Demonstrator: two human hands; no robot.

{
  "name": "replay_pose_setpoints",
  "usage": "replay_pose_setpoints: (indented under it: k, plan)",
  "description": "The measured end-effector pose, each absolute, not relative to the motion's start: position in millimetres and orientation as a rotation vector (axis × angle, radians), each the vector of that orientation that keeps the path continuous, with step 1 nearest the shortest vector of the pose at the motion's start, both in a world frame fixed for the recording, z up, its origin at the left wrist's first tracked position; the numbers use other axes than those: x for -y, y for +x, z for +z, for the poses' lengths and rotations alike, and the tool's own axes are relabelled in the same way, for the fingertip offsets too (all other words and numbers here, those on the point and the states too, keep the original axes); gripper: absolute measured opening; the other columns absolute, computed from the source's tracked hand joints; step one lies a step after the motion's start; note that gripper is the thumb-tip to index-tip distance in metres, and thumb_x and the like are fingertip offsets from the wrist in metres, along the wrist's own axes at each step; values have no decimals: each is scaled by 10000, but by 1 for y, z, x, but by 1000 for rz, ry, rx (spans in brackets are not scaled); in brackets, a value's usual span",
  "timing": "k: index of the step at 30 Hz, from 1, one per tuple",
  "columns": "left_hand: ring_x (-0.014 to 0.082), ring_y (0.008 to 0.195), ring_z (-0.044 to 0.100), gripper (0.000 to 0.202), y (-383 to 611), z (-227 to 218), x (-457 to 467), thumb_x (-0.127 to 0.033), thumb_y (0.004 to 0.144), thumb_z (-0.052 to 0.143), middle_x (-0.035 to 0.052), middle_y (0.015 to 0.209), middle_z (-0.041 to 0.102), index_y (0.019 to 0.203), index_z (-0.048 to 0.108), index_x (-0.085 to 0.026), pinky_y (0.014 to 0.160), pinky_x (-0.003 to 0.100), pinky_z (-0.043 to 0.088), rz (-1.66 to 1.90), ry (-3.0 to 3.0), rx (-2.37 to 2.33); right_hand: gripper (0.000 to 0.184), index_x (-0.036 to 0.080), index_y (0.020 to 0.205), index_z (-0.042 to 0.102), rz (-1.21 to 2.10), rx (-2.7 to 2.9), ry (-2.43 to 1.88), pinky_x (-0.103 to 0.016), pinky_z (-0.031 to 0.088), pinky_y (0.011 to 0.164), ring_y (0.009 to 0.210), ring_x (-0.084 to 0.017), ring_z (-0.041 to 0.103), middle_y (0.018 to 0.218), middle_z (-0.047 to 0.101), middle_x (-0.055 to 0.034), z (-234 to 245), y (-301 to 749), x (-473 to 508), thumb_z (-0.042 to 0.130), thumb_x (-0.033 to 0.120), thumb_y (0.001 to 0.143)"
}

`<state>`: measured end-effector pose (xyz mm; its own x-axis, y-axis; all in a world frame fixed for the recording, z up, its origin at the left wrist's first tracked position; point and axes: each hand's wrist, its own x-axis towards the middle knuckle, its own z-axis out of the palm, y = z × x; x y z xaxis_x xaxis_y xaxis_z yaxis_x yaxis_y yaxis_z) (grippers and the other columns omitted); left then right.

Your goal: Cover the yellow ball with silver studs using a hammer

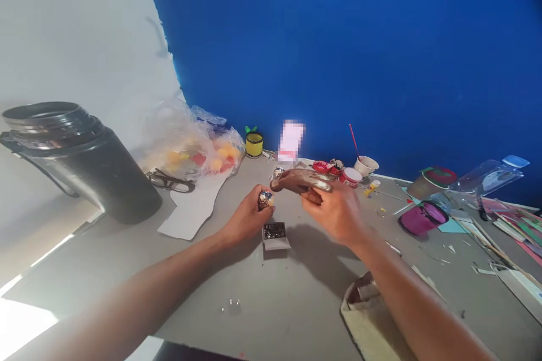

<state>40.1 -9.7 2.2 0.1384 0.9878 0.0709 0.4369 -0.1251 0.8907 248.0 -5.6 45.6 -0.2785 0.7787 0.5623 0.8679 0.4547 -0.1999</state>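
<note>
My left hand (248, 217) is closed around a small foil-wrapped ball (266, 198), which shows between thumb and fingers. In my right hand (339, 214) is a long brown object (296, 179) with pale shiny streaks; its exact kind cannot be told. Its left end hangs just above and beside the foil ball. Another shiny foil piece (278, 172) shows behind that end. On the table below the hands lies a small dark speckled block (275, 230) with a pale flap (276, 243) at its front.
A large grey flask (93, 163) stands at left, near eyeglasses (171, 181), white paper (197, 208) and plastic bags (215, 149). A yellow pot (254, 145) and paper cup (366, 166) stand behind. At right are a purple pot (423, 218), clear bottle (486, 177) and beige pouch (381, 321).
</note>
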Motion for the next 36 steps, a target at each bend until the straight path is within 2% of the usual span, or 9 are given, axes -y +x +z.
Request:
replay_pose_setpoints:
  k: [3,6,9,13,16,19,25,32,36]
  plan:
    - [147,683,457,188,40,3,10,-218,785,512,-55,729,458,973,509,-217,663,278,389,975,1681,-1387,112,211,688,628,-151,2067,-1349,-299,311,598,628,-160,474,710,630,-41,50,247,6,577,197,786]
    - [132,665,435,188,39,1,11,-236,798,524,-62,732,436,983,494,-219,646,263,384,990,1648,-1281,123,209,651,567,55,2157,-1361,-288,294,566,601,-139,438,705,616,-19,54,247,5,588,199,772]
    - [117,656,417,226,38,-4,10,-260,822,555,-65,744,426,1031,478,-218,636,251,377,996,1621,-1122,244,211,587,435,192,2105,-1388,-278,276,538,567,-124,382,604,511,13,58,249,4,615,235,751]
    - [111,657,413,278,37,-9,9,-268,843,575,-60,759,423,1102,486,-217,631,248,372,1022,1584,-1050,323,223,569,338,114,2004,-1374,-282,246,525,545,-118,309,544,395,33,64,250,8,606,258,745]
    - [109,651,403,216,37,-7,10,-272,839,582,-61,753,408,1025,487,-216,622,247,366,1007,1582,-1052,279,213,566,355,73,2145,-1366,-287,244,546,559,-121,335,582,441,18,67,249,13,569,204,745]
    - [110,638,389,235,37,-5,10,-258,826,576,-68,735,401,1041,489,-218,611,245,357,980,1570,-1057,227,210,578,400,8,2162,-1383,-287,255,565,579,-127,362,612,480,9,69,250,16,567,175,728]
    - [108,689,396,205,38,-8,11,-183,790,572,-48,799,423,978,493,-212,638,241,358,1060,1586,-1014,232,213,591,388,65,2155,-1376,-270,241,550,565,-115,348,581,457,33,68,250,15,575,170,722]
    - [100,652,405,319,37,1,12,-246,777,686,-54,760,470,1042,511,-207,604,246,324,1077,1401,-861,274,216,598,328,-1,2051,-1336,-249,236,534,545,-100,299,555,388,58,67,249,16,567,200,731]
    - [87,602,397,302,35,3,10,-251,758,718,-53,741,495,980,519,-202,564,241,317,1063,1279,-814,201,207,613,387,90,2146,-1337,-248,254,554,576,-104,342,610,455,45,64,247,13,552,175,723]
